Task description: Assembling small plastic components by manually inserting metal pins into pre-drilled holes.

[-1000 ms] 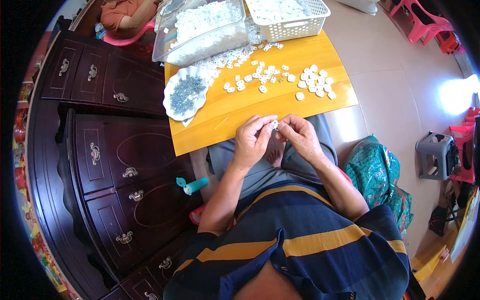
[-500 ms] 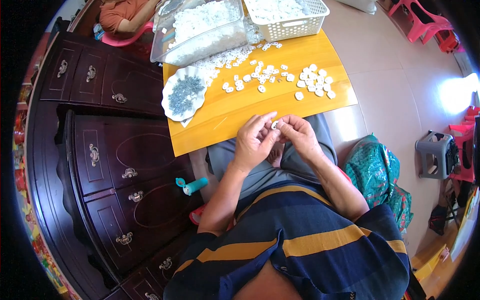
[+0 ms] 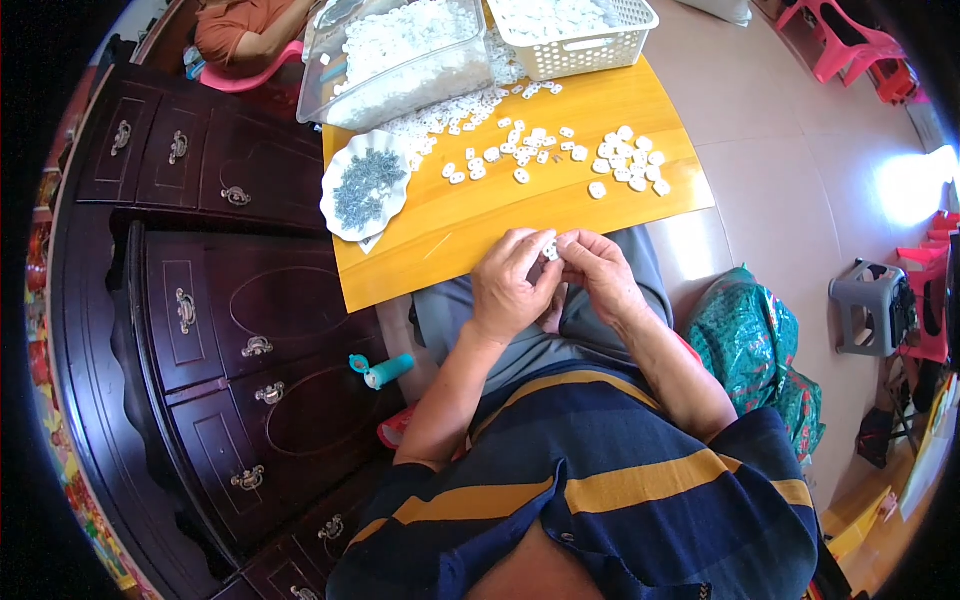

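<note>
Pinching small white piece [image 3: 549, 250] — left hand [image 3: 508, 285] | right hand [image 3: 600, 272] — both closed | axis unclear

Scene evenly and brightly lit by daylight. A blown-out glare patch sits on the pale tiled floor [image 3: 800, 200] at right. The orange wooden tabletop [image 3: 560, 190] reads sharp; shadows are soft. The dark carved wooden cabinet [image 3: 220, 330] holds detail. Fisheye bending and black vignetting mark the rim.
</note>
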Motion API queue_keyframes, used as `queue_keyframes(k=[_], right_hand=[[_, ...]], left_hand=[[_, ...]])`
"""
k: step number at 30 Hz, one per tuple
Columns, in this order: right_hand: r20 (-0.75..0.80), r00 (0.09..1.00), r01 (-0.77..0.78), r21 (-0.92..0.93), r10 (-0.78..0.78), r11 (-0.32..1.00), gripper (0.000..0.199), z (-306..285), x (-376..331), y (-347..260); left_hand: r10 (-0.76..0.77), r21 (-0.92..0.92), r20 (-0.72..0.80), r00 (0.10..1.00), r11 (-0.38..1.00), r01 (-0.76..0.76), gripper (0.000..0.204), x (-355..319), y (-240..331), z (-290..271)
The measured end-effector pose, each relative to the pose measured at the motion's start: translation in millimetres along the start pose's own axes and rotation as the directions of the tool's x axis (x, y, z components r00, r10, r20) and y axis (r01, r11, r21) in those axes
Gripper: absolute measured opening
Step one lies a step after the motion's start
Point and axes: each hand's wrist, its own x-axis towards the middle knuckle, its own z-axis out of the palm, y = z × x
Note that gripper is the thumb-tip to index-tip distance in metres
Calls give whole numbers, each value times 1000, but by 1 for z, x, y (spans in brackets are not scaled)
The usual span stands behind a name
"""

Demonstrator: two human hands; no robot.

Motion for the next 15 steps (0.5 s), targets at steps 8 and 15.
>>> queue_keyframes(k=[8,15], right_hand=[[38,999,-36,-46,38,998,14,1,-1,-4],[56,998,11,-136,-4,991,16,-2,-1,-6]], left_hand=[[-85,-43,19,996,995,85,29,-3,-1,1],[-142,-132,131,981,978,159,33,-1,-1,-7]])
